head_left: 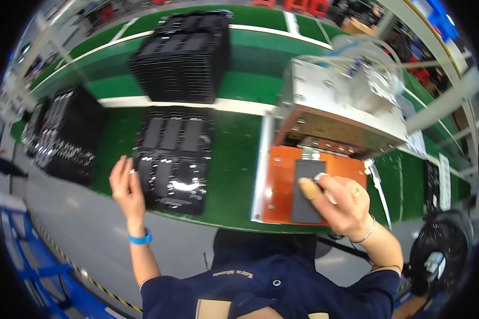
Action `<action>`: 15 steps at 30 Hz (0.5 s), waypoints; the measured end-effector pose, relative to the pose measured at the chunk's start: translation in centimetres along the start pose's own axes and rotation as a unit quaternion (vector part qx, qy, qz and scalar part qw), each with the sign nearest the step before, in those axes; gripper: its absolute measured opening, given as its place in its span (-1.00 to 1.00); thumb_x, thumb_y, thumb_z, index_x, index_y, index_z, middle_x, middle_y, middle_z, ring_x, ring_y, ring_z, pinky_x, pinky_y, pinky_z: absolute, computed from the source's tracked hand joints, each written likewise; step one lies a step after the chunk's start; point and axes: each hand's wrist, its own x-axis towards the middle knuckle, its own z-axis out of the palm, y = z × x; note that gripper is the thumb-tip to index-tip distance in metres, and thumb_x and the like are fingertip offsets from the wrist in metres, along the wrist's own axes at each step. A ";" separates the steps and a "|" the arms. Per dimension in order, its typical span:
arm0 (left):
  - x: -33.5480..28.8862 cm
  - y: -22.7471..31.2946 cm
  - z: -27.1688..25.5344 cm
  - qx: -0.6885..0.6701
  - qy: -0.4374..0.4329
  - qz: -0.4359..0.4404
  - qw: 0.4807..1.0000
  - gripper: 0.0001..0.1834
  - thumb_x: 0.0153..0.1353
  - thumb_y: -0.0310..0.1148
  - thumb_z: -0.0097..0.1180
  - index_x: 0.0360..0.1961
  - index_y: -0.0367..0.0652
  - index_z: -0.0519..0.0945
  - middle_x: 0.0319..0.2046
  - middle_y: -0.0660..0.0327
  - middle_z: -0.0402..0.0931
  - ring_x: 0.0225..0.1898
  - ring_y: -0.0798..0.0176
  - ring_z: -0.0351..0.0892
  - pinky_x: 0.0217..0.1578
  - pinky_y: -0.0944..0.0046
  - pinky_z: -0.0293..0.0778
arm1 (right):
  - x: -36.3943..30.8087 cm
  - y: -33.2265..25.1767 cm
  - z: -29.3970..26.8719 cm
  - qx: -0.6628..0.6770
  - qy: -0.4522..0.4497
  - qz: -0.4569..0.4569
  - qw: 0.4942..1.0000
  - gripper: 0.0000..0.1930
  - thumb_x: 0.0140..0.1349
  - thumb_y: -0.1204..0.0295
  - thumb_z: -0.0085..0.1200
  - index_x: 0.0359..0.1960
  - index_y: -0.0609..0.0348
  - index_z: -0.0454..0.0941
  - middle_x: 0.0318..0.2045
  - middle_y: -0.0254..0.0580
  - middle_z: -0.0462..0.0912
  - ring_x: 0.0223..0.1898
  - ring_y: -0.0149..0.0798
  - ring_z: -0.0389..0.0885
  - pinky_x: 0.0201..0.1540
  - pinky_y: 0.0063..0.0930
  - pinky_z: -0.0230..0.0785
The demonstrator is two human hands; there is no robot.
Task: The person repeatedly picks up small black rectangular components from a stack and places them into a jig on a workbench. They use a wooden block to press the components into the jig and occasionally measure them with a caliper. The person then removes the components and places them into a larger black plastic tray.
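Note:
A dark grey rectangular panel (305, 199) lies on the orange plate (279, 186) of a metal press-like machine (338, 106). My right hand (346, 204) is closed at the panel's right side, its fingertips on the surface; one finger wears a tan cover. A small clear-and-silver part (310, 154) shows at the panel's far end. To the left, a shiny black plastic tray (173, 165) holds several similar dark grey panels in its pockets. Beside that tray's left edge is my left hand (126, 189), fingers apart, with nothing visible in it.
A tall stack of black trays (181, 64) stands behind the single tray, and another stack (72, 133) sits at the left edge of the green bench (231, 159). Metal frame posts (447, 98) and a black fan (442, 244) are at the right. Clear tubing tops the machine.

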 end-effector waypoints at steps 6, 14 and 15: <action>4.7 11.0 1.5 -0.100 -0.056 0.238 0.965 -0.67 0.24 -0.32 0.06 -0.06 -0.30 0.63 0.01 0.04 0.56 0.08 -0.04 0.48 0.11 0.03 0.35 | -7.0 -0.2 -1.0 0.079 -0.090 0.220 0.968 -0.71 -0.01 0.58 0.13 -0.17 0.23 0.62 -0.12 -0.14 0.60 -0.12 -0.17 0.63 -0.18 -0.46 0.51; 3.5 25.0 6.6 -0.267 -0.343 0.500 0.749 -0.45 0.12 0.11 0.18 0.00 -0.05 0.61 0.10 0.08 0.47 0.12 0.01 0.44 0.15 -0.10 0.24 | -5.5 2.3 1.3 0.195 -0.037 0.272 0.942 -0.72 -0.02 0.63 0.16 -0.22 0.13 0.61 -0.24 -0.28 0.60 -0.25 -0.19 0.55 -0.27 -0.41 0.48; 3.3 25.4 7.1 -0.274 -0.374 0.493 0.736 -0.41 0.10 0.13 0.19 0.04 -0.04 0.59 0.14 0.07 0.44 0.15 0.01 0.42 0.15 -0.10 0.24 | -5.4 2.3 1.7 0.197 -0.034 0.266 0.943 -0.73 -0.01 0.63 0.16 -0.22 0.12 0.61 -0.24 -0.29 0.60 -0.26 -0.20 0.55 -0.28 -0.42 0.48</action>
